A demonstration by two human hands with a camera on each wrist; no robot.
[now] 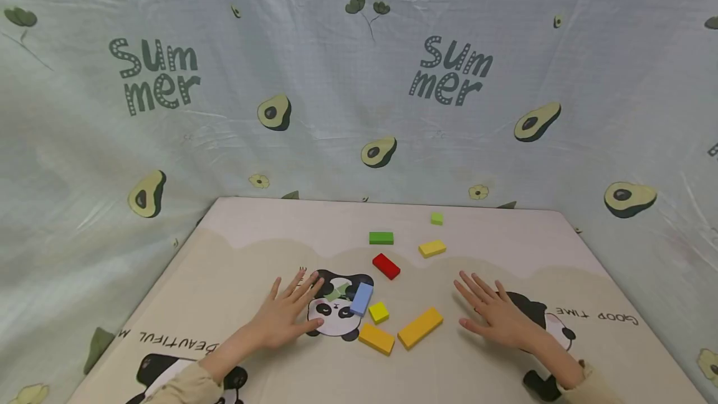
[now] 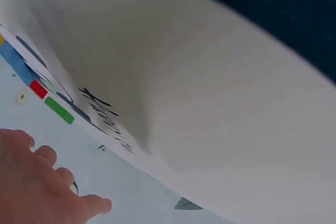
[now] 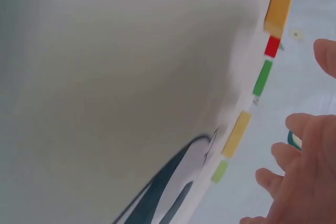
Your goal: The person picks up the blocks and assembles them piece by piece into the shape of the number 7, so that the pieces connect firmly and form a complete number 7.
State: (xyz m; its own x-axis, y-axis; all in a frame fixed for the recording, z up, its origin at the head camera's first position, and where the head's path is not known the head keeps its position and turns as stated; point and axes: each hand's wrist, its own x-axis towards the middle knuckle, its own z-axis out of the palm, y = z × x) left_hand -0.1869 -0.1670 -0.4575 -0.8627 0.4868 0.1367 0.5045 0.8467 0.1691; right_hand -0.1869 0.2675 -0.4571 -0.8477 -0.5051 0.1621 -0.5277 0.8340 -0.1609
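Both hands are spread with fingers extended, and neither holds anything. The left hand [image 1: 285,315] is left of a blue block [image 1: 361,299], over the edge of a printed panda. Past the gap on the other side, the right hand [image 1: 499,318] is right of a long orange-yellow block [image 1: 421,328]. Between them are a small yellow cube [image 1: 379,312] and a shorter orange-yellow block [image 1: 376,339]. Farther back lie a red block [image 1: 386,266], a green block [image 1: 381,238], a pale yellow block [image 1: 432,249] and a light green cube [image 1: 437,219].
A pale table cover [image 1: 314,373] with printed pandas and lettering lies under the blocks. Behind and beside the table hangs a light cloth [image 1: 325,55] printed with avocados and words. In the left wrist view, a dark blue area [image 2: 283,9] fills the upper right corner.
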